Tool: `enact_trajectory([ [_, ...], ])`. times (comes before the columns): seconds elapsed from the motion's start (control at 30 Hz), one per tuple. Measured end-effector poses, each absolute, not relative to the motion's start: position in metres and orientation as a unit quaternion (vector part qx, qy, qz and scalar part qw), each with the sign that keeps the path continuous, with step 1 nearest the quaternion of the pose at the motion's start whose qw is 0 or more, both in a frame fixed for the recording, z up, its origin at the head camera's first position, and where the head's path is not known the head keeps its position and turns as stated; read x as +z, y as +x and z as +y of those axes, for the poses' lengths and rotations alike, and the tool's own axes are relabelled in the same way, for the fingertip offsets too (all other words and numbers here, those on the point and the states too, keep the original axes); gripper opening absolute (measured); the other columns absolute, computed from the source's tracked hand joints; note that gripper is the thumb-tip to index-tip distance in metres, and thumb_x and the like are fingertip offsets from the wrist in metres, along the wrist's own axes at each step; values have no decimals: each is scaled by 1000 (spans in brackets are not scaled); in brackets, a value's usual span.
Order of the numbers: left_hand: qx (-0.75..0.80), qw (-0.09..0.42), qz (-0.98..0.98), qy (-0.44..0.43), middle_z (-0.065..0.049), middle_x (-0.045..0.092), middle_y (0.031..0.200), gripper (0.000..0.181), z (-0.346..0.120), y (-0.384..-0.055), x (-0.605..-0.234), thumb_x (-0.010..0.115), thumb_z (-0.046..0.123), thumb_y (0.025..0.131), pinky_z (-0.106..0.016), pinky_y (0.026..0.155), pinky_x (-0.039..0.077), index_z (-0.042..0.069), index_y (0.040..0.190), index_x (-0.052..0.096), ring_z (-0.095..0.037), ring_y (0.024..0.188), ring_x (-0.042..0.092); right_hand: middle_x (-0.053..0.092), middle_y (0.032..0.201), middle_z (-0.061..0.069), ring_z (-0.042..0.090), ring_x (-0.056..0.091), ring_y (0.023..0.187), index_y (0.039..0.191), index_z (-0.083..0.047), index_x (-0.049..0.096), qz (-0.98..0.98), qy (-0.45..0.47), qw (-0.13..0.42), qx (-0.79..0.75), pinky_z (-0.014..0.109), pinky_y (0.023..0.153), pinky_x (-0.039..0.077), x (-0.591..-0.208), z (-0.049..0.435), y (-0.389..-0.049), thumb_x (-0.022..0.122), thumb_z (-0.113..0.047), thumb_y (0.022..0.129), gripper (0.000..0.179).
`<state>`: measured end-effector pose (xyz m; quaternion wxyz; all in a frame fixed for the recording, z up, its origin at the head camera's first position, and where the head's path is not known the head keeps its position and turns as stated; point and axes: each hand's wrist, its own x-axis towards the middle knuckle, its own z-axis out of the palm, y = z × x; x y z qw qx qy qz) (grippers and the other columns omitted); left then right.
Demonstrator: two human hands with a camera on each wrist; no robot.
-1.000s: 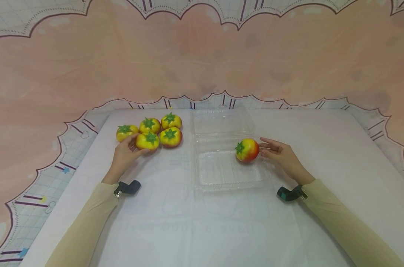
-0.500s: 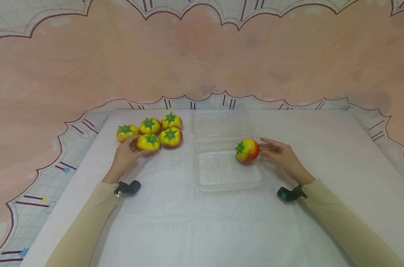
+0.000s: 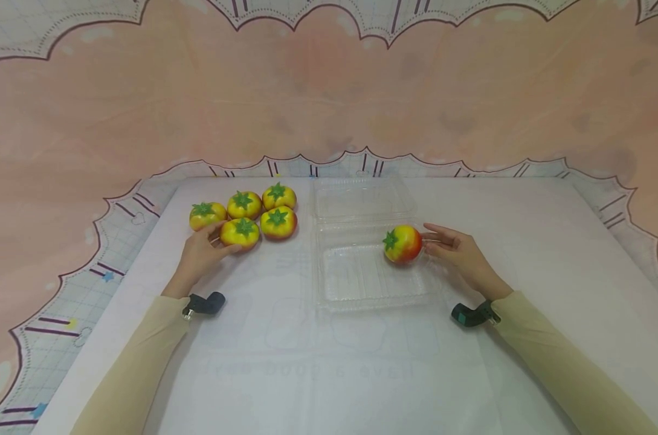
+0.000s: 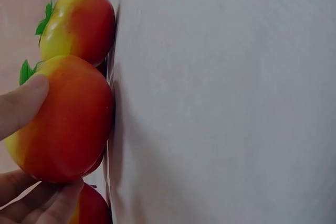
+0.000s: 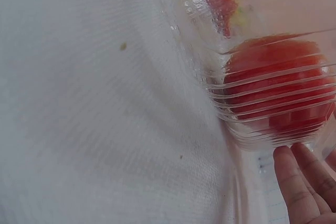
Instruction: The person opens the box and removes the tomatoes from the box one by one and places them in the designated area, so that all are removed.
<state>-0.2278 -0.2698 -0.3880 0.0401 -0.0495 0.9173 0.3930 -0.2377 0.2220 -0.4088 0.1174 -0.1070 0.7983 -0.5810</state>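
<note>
In the head view my left hand (image 3: 200,254) holds the front tomato (image 3: 239,233) of a cluster of red-yellow tomatoes with green star-shaped tops. The left wrist view shows the thumb (image 4: 31,100) on the upper side of that tomato (image 4: 65,124) and the other fingers under its lower side. My right hand (image 3: 461,257) is at the right wall of a clear plastic clamshell box (image 3: 323,290), fingers extended and holding nothing. Inside the box, against that wall, sits another tomato (image 3: 402,244). Through the ribbed wall it shows red in the right wrist view, fingertips (image 5: 283,156) close below.
Several tomatoes, among them one at the right of the cluster (image 3: 278,223), stand close together on the white-covered table (image 3: 263,393). The box's lid (image 3: 361,202) lies open toward the back. A patterned cloth (image 3: 329,96) hangs behind the table.
My left hand has shifted slightly left, and the tomato it holds has moved a little left with it. The right hand, the box and the tomato inside stay as they were.
</note>
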Motion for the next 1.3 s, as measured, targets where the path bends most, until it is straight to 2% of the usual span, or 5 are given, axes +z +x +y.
enact_trajectory([
  [0.27, 385, 37, 921, -48, -29, 38, 143, 76, -271, -228, -387, 69, 20, 85, -47, 106, 41, -6, 143, 28, -41, 131, 41, 47, 138, 27, -13, 59, 95, 143, -2, 36, 800, -103, 120, -579, 13, 87, 50, -407, 221, -239, 59, -18, 92, 58],
  [0.9, 387, 38, 920, -50, -29, 33, 146, 78, -271, -233, -390, 67, 20, 87, -47, 107, 39, -7, 145, 23, -41, 134, 36, 47, 138, 27, -11, 60, 96, 143, -1, 36, 799, -107, 120, -579, 13, 87, 50, -406, 222, -239, 59, -19, 93, 58],
  [1.3, 379, 42, 923, -40, -30, 36, 144, 75, -268, -234, -389, 65, 20, 88, -47, 106, 41, -9, 144, 24, -42, 131, 40, 48, 138, 25, -14, 58, 94, 143, -3, 37, 805, -106, 120, -572, 11, 86, 50, -409, 223, -239, 59, -18, 93, 57],
])
